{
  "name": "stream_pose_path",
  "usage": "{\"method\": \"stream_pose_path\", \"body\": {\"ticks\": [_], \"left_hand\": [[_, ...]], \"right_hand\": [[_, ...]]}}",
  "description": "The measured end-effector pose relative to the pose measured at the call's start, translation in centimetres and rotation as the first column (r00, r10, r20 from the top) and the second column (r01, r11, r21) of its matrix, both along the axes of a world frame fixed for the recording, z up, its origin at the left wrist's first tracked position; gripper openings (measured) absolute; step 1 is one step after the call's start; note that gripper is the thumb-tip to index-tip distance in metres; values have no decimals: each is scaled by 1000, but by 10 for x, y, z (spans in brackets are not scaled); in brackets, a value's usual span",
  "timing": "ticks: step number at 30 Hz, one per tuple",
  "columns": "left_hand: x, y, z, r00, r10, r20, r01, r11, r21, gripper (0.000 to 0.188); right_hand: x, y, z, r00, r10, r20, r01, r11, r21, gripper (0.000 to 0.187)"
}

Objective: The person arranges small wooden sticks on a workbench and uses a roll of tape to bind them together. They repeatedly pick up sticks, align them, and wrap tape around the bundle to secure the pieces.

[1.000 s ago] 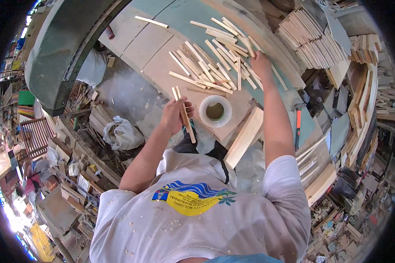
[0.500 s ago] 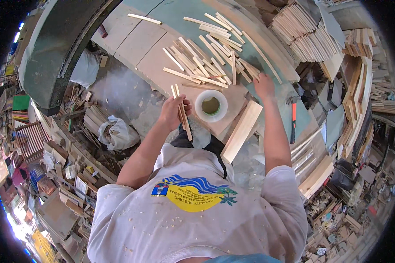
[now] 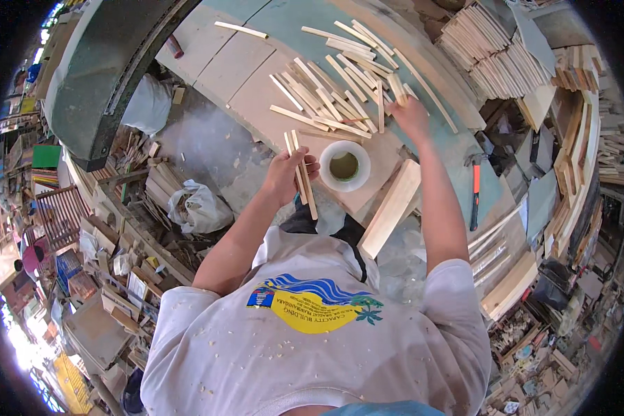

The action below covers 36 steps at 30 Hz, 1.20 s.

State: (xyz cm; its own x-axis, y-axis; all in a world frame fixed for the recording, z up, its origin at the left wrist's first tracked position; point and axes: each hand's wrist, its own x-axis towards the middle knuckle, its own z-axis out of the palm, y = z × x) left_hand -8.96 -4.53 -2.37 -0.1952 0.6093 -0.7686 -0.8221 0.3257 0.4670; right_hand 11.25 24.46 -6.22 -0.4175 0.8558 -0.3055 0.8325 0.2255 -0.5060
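My left hand (image 3: 289,173) is closed round a couple of narrow wooden strips (image 3: 308,191), which stick out above and below the fingers. Farther right, my right hand (image 3: 410,118) closes on light wooden strips (image 3: 396,86) at the right side of a loose pile. That pile of pale wooden strips (image 3: 326,104) lies spread over the worktable (image 3: 246,80), its pieces pointing several ways. Between my hands stands a round white, ring-shaped thing (image 3: 362,166) with a greenish-brown middle; whether it is a tub or a roll, I cannot tell.
A thick wooden plank (image 3: 390,208) slants over the table's near edge. Right of my forearm lies a hammer (image 3: 475,191) with an orange handle. Stacked thin boards (image 3: 475,35) stand at far right. A large dark machine part (image 3: 93,90) rises at far left, near a white plastic bag (image 3: 197,206).
My right hand has drawn back slightly and now grips strips that stand up from its fingers. My left hand keeps its strips. The whole view has shifted a little.
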Motion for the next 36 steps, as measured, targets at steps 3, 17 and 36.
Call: {"method": "stream_pose_path", "body": {"ticks": [3, 17, 36], "left_hand": [[0, -6, 1, 1000, 23, 10, -23, 1000, 12, 21], [-16, -26, -4, 996, 84, 5, -84, 996, 37, 16], [-29, -38, 1, 985, 171, -6, -171, 984, 42, 10]], "right_hand": [[-30, -13, 16, 981, 56, 184, -63, 998, 33, 44], [-53, 2, -15, 967, 161, 198, -206, 949, 237, 40], [-138, -4, -10, 945, 194, 265, -243, 956, 167, 31]]}}
